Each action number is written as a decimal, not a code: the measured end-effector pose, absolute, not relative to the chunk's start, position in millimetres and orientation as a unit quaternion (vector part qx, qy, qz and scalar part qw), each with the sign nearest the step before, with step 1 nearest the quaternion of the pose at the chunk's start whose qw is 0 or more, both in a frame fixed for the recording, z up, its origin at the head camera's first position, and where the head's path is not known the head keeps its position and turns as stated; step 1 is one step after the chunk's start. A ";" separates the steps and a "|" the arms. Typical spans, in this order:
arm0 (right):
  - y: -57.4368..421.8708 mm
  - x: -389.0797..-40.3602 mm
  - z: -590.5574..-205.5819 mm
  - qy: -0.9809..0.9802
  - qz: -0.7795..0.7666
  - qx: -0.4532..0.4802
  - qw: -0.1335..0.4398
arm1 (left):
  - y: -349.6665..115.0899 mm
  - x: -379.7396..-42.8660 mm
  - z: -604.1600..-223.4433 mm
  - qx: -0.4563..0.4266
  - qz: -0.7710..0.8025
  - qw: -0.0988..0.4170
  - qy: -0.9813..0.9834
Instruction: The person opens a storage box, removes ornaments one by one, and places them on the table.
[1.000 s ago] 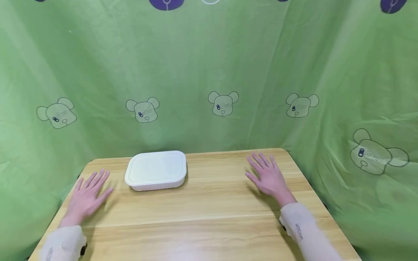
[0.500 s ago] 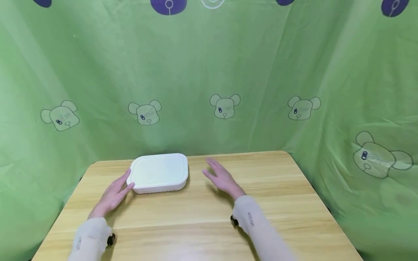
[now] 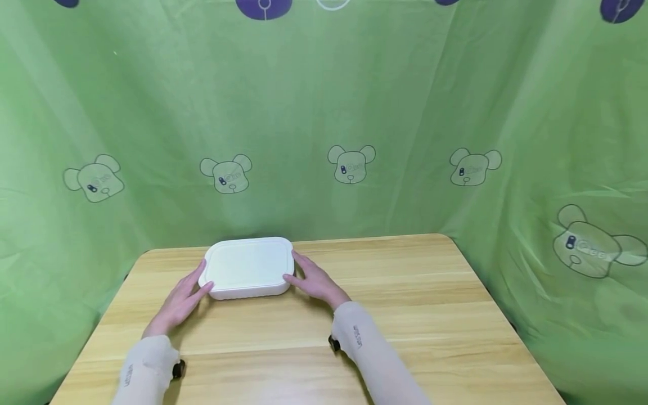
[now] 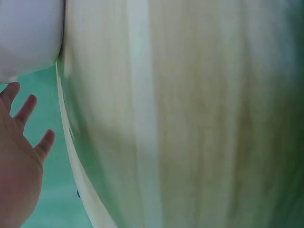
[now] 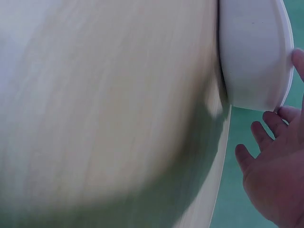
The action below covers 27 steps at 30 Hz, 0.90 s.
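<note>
A white rectangular lidded box (image 3: 248,267) with rounded corners sits near the table's far edge, left of centre. My left hand (image 3: 178,304) is at its left end, thumb on the near corner of the lid and fingers along the side. At the right end is my right hand (image 3: 316,281), its thumb at the near corner and its fingertips at the lid's rim. In the left wrist view, the left hand (image 4: 19,152) has its visible fingers spread below the box. The right wrist view shows the right hand (image 5: 280,166) with thumb and forefinger at the rim, other fingers spread apart.
The box stands on a wood-grain table (image 3: 405,337). A green curtain (image 3: 395,101) with printed bear heads hangs behind the table and along both sides. Both sleeves are light-coloured, with a small dark device (image 3: 179,369) at the left wrist.
Both hands have moved inward from the table's two sides to the box. The left hand reached its left end first, then the right hand came to its right end. The box stays in place.
</note>
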State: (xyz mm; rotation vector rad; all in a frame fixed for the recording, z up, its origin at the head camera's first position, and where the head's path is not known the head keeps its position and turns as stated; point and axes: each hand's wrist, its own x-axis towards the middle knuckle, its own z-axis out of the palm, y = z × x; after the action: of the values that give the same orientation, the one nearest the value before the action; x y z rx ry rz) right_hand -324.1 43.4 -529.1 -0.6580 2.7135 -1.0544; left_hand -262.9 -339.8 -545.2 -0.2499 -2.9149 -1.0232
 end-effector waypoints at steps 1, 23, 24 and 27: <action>42.6 -323.9 -529.1 0.906 -0.352 -0.221 0.078 | -339.8 -263.3 -545.5 -0.081 -0.331 0.021 -0.940; 43.6 -324.7 -525.7 0.908 -0.338 -0.225 0.103 | -337.9 -264.8 -540.4 -0.098 -0.302 0.034 -0.948; 43.8 -324.8 -525.8 0.908 -0.339 -0.225 0.104 | -337.6 -264.9 -540.5 -0.101 -0.303 0.038 -0.947; 44.5 -325.1 -527.2 0.908 -0.338 -0.225 0.103 | -336.6 -265.5 -542.5 -0.106 -0.302 0.052 -0.946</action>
State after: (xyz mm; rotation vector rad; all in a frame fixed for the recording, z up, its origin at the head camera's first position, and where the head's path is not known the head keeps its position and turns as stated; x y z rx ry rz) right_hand -325.1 44.5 -527.2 -0.6647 2.6800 -0.9982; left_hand -265.5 -336.6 -542.5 -0.3236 -2.8772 -0.9188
